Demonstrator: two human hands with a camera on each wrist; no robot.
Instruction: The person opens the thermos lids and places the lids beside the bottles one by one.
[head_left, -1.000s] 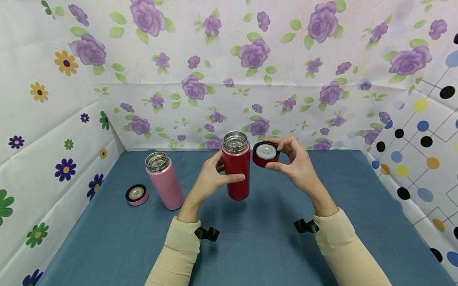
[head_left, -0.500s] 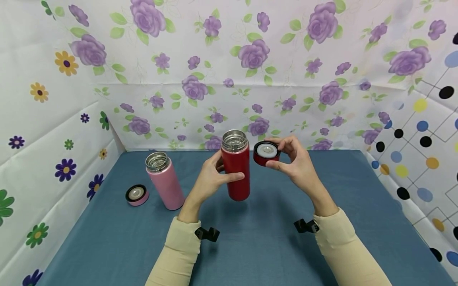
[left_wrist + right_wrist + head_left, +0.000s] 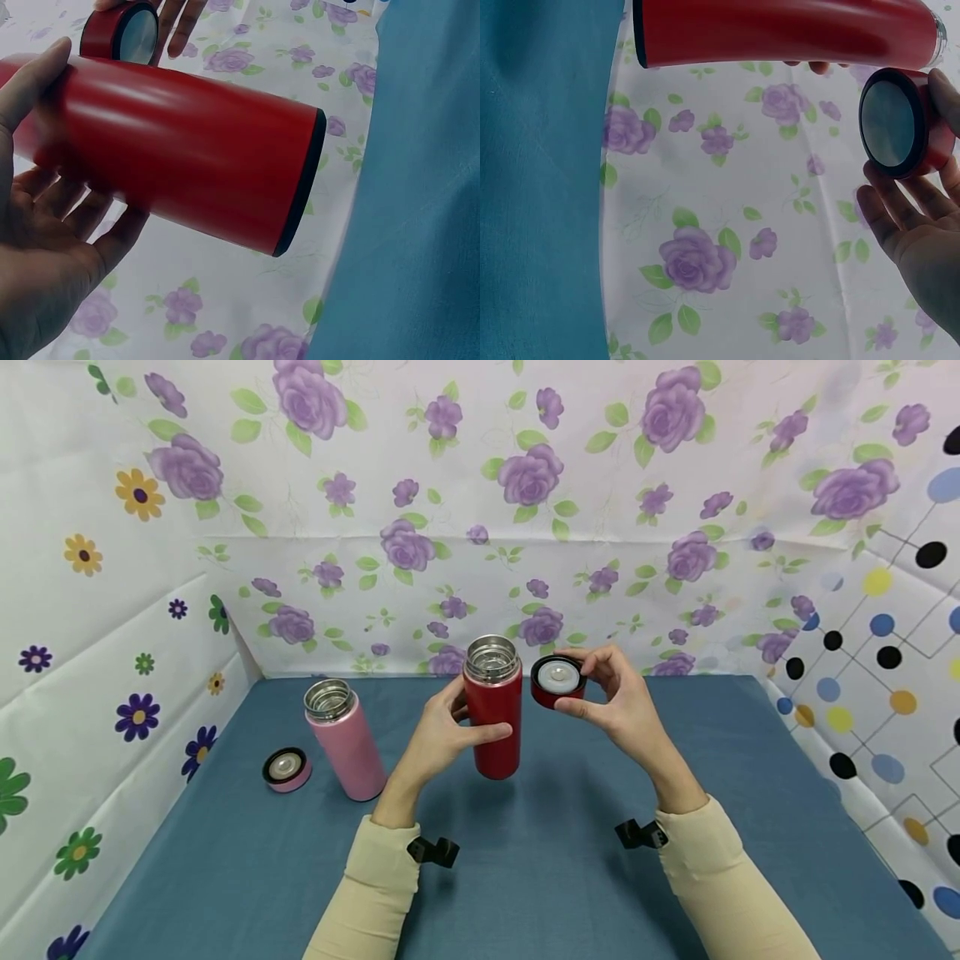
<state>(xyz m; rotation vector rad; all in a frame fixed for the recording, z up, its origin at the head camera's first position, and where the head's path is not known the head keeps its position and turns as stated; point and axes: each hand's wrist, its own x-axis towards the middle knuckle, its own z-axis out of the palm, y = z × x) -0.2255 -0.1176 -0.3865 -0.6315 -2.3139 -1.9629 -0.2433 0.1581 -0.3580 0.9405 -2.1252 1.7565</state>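
A red thermos bottle [image 3: 498,693], its steel mouth uncovered, stands upright in the grip of my left hand [image 3: 442,731]. Thumb and fingers wrap its sides, and the left wrist view shows the bottle's dark base [image 3: 301,184] off the blue cloth. Just to the right of the bottle's neck, my right hand [image 3: 618,702] pinches the red lid [image 3: 547,695] by its edge between thumb and fingers. The lid's pale inner face and black ring are turned up toward the head camera. A narrow gap separates lid and bottle.
A pink thermos bottle [image 3: 351,752] without its lid stands left of my left forearm. Its pink lid [image 3: 287,770] lies beside it, inner side up. The blue cloth [image 3: 540,877] covers the table, with a flowered curtain [image 3: 480,568] behind.
Hardly any motion: the red bottle shifts slightly within my left hand's hold. The lid stays in my right hand at nearly the same spot.
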